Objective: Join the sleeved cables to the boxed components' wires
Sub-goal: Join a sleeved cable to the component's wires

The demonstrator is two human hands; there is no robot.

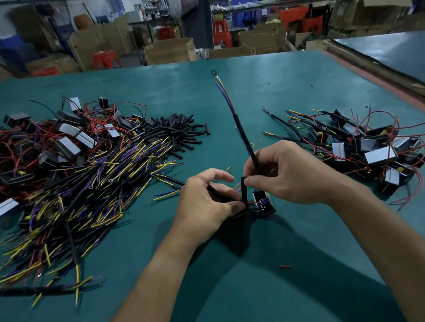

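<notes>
My right hand (291, 173) grips a long black sleeved cable (241, 134) that stands up and away from me, with blue, red and yellow wires and a ring terminal (214, 72) at its far end. The thumb and finger of that hand also pinch the top of a short black sleeve (243, 191). My left hand (205, 203) pinches the bottom of that sleeve and holds another short black tube (216, 190). A small black boxed component (263, 202) with red wires sits on the green table (244, 275) just below my right hand.
A big heap of sleeved cables (83, 192) and boxed components (46, 141) lies at the left, with a pile of short black tubes (176, 130) behind it. Joined components with cables (372, 149) lie at the right. A red wire scrap (285, 266) lies near me.
</notes>
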